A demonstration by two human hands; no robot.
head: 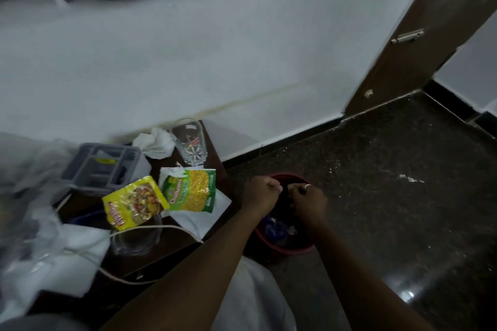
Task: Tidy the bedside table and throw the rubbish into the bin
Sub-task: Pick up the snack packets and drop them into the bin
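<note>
Head view: both hands are over a red bin (289,249) that stands on the dark speckled floor (390,201), just right of the table (172,243). The left hand (262,193) and the right hand (309,203) face each other above the far rim of the bin. The fingers of each are curled tight, and they pinch the edge of a black bag (287,200) that sits in the mouth of the bin between them. A ring shows on the right hand. Some bluish rubbish (272,229) lies inside the bin, below the left wrist.

The rubbish on the table lies left of the fingers and apart from them. A green snack packet (192,192) rests on a white paper (207,219) near the table's right edge. A yellow packet (134,204) overlaps it on the left and leans over a glass bowl (135,242). Farther back are a crumpled tissue (156,144) and a drinking glass (192,142), side by side against the white wall. A grey tray (102,166) stands at the far left, and a white cable (150,228) runs across the near part.
</note>
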